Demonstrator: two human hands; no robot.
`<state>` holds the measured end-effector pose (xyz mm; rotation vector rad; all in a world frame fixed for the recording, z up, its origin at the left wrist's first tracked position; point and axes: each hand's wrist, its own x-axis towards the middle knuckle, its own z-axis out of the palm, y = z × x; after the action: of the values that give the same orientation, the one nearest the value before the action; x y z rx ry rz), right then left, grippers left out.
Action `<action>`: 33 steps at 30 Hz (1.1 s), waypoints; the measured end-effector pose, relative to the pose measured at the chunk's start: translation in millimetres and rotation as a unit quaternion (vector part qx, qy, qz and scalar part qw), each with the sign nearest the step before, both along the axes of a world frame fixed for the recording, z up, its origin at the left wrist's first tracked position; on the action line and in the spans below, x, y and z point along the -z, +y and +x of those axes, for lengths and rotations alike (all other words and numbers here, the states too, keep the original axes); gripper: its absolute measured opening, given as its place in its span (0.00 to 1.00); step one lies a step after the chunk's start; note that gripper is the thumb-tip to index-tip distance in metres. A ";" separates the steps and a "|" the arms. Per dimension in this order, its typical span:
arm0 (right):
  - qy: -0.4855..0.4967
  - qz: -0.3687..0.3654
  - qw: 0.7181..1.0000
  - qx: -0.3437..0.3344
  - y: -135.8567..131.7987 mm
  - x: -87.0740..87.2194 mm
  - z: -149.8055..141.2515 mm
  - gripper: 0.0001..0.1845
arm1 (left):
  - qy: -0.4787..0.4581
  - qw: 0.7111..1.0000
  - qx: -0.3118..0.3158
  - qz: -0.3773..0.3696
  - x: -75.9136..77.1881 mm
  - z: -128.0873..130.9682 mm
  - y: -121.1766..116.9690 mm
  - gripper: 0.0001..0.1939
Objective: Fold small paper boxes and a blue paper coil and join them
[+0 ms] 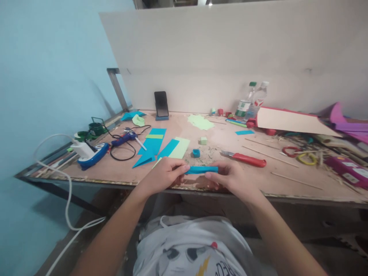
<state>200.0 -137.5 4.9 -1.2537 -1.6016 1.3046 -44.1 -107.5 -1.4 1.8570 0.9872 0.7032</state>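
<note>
Blue paper strip (201,170) between both hands (169,173), above table edge (115,176)

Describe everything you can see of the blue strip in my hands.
The blue strip is narrow and looks like paper, perhaps folded, though the blur hides any crease detail. It is held lengthwise from left to right, roughly level, over the near side of the table. The left hand holds one end, the right hand the other.

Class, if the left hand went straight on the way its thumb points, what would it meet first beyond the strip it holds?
Probably the right hand, which holds the other end of the blue strip; the left hand points along it. Depth is unclear from one view.
</note>
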 end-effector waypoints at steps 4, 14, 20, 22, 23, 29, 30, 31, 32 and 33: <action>0.032 -0.013 0.999 0.015 0.6 5.2 -1.0 0.29 | -0.006 1.000 -0.014 0.016 0.9 -0.3 -0.5 0.24; -0.002 0.135 0.990 0.043 -2.3 5.4 0.0 0.10 | 0.003 1.000 0.005 0.017 -1.4 1.7 0.1 0.23; -0.021 0.139 0.988 0.070 -1.3 2.9 2.6 0.08 | -0.004 1.000 0.013 -0.003 -0.6 1.2 -0.6 0.23; -0.021 0.133 0.988 0.081 -2.4 2.6 3.0 0.08 | -0.011 1.000 0.013 -0.001 -0.1 1.2 -0.1 0.23; -0.019 0.128 0.988 0.087 -3.0 2.7 3.2 0.08 | -0.019 1.000 0.010 0.013 -0.1 1.3 0.1 0.21; -0.019 0.125 0.988 0.093 -3.2 4.7 2.1 0.09 | -0.029 0.995 0.032 0.088 -1.9 5.9 0.6 0.25; -0.024 0.129 0.987 0.089 -2.9 4.9 1.7 0.09 | -0.019 0.995 0.040 0.090 -2.1 6.9 0.7 0.25; -0.028 0.132 0.987 0.083 -2.5 5.0 1.4 0.09 | -0.006 0.995 0.044 0.092 -2.2 7.8 0.8 0.23; -0.033 0.133 0.987 0.080 -2.2 5.1 1.1 0.09 | 0.006 0.995 0.046 0.092 -2.3 8.4 1.0 0.20; -0.039 0.132 0.987 0.078 -2.1 5.3 1.0 0.09 | 0.016 0.994 0.047 0.093 -2.4 8.8 1.3 0.18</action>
<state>201.0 -139.6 -0.4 -1.2470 -1.6338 0.9240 -35.3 -106.3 1.0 2.0682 0.8722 0.7294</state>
